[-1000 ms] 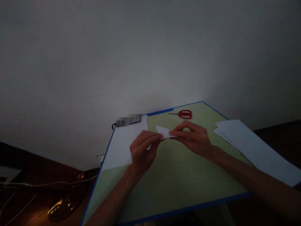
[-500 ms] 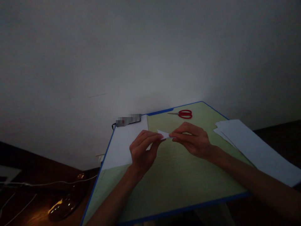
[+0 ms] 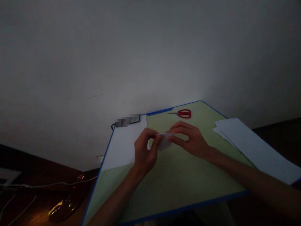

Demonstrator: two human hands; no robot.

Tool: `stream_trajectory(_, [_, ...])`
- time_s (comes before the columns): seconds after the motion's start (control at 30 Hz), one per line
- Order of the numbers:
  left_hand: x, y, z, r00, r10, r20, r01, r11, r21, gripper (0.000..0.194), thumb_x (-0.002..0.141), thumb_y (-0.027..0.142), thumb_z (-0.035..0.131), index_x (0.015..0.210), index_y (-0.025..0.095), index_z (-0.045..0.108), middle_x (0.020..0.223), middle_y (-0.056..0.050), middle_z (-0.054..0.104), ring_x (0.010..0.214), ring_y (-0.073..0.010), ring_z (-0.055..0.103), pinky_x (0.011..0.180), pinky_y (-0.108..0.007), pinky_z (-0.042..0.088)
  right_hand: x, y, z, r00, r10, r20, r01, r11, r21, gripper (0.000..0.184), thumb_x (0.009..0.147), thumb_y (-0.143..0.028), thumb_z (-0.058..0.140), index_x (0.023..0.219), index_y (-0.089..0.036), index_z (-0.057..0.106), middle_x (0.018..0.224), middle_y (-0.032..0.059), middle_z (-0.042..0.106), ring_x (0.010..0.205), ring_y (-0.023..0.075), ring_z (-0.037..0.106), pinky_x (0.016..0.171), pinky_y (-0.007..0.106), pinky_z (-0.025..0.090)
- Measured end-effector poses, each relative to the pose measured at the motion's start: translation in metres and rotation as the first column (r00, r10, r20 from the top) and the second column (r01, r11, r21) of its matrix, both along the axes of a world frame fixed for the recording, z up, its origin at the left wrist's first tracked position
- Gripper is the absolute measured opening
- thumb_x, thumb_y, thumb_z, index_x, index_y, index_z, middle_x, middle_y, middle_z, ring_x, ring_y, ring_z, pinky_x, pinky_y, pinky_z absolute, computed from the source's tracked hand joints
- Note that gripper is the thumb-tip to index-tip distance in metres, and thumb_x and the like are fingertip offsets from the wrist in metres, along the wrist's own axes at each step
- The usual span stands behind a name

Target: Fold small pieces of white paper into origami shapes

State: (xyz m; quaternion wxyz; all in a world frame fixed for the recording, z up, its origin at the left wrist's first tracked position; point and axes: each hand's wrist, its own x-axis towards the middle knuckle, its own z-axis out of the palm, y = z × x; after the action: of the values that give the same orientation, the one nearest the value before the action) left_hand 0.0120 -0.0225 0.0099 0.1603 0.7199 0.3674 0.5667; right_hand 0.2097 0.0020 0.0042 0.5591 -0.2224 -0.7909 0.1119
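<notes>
A small folded piece of white paper [image 3: 165,143] is held up over the middle of the table, between my two hands. My left hand [image 3: 146,147] pinches its left side between thumb and fingers. At its right side, the thumb of my right hand [image 3: 188,136] presses the near face, with the fingers at the upper edge and behind. The fingertips behind the paper are partly hidden. Beyond my right hand lies a pair of scissors [image 3: 184,113] with red handles, its blades pointing left.
The pale green table [image 3: 188,179] has a blue edge and stands against a wall. A white sheet [image 3: 119,147] lies at its left, under a blurred dark item [image 3: 128,120]. Stacked white papers [image 3: 254,147] overhang the right edge. A white cable [image 3: 58,184] runs at lower left.
The folded paper has turned, so a broader face now shows hanging below its upper edge. Both hands have shifted their grip, and the left hand is more upright.
</notes>
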Motion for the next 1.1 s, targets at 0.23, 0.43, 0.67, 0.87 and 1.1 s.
stream_trajectory(0.23, [0.002, 0.002, -0.004, 0.999, -0.036, 0.002, 0.036, 0.998, 0.047, 0.005, 0.092, 0.021, 0.068, 0.091, 0.02, 0.063, 0.088, -0.003, 0.063, 0.084, -0.016, 0.06, 0.077, -0.031, 0.051, -0.003, 0.003, -0.005, 1.0, -0.026, 0.014, 0.027, 0.997, -0.074, 0.013, 0.091, -0.03, 0.072, 0.101, -0.025, 0.078, 0.085, 0.0014, 0.056, 0.077, 0.0133, 0.057, 0.065, 0.027, 0.049])
stream_trajectory(0.43, [0.002, 0.001, -0.001, 1.0, -0.027, -0.002, 0.027, 1.0, 0.006, 0.008, 0.088, 0.023, 0.073, 0.095, 0.023, 0.07, 0.09, -0.002, 0.051, 0.081, -0.0135, 0.053, 0.075, -0.028, 0.05, 0.011, 0.012, -0.01, 0.988, -0.068, 0.139, 0.061, 0.997, 0.054, 0.031, 0.094, -0.021, 0.068, 0.123, -0.031, 0.073, 0.08, -0.0005, 0.057, 0.067, 0.011, 0.054, 0.058, 0.024, 0.043])
stream_trajectory(0.67, [0.005, 0.01, -0.003, 0.872, 0.031, 0.489, 0.272, 0.798, -0.537, 0.033, 0.091, 0.046, 0.064, 0.106, 0.018, 0.058, 0.087, -0.001, 0.057, 0.062, -0.0111, 0.057, 0.055, -0.026, 0.053, 0.015, 0.011, -0.011, 0.957, -0.213, 0.196, 0.154, 0.948, 0.279, 0.045, 0.095, -0.009, 0.057, 0.13, -0.034, 0.068, 0.084, 0.0016, 0.062, 0.074, 0.0146, 0.057, 0.067, 0.029, 0.047])
stream_trajectory(0.87, [0.006, 0.013, -0.002, 0.885, 0.001, 0.466, 0.293, 0.778, -0.556, 0.036, 0.083, 0.048, 0.075, 0.086, 0.015, 0.062, 0.077, -0.002, 0.065, 0.066, -0.0123, 0.062, 0.061, -0.025, 0.054, 0.012, 0.01, -0.011, 0.933, -0.214, 0.289, 0.104, 0.93, 0.353, 0.048, 0.094, -0.007, 0.053, 0.133, -0.033, 0.065, 0.091, 0.0036, 0.067, 0.081, 0.017, 0.06, 0.074, 0.034, 0.05])
stream_trajectory(1.1, [0.001, 0.012, 0.0, 0.949, 0.018, 0.316, 0.122, 0.901, -0.416, 0.031, 0.082, 0.041, 0.078, 0.073, 0.016, 0.062, 0.065, 0.0, 0.061, 0.057, -0.01, 0.056, 0.051, -0.021, 0.046, 0.006, 0.004, -0.005, 0.995, -0.094, 0.035, 0.095, 0.995, -0.031, 0.041, 0.098, -0.017, 0.057, 0.138, -0.027, 0.061, 0.107, 0.0068, 0.073, 0.094, 0.0189, 0.068, 0.082, 0.037, 0.058])
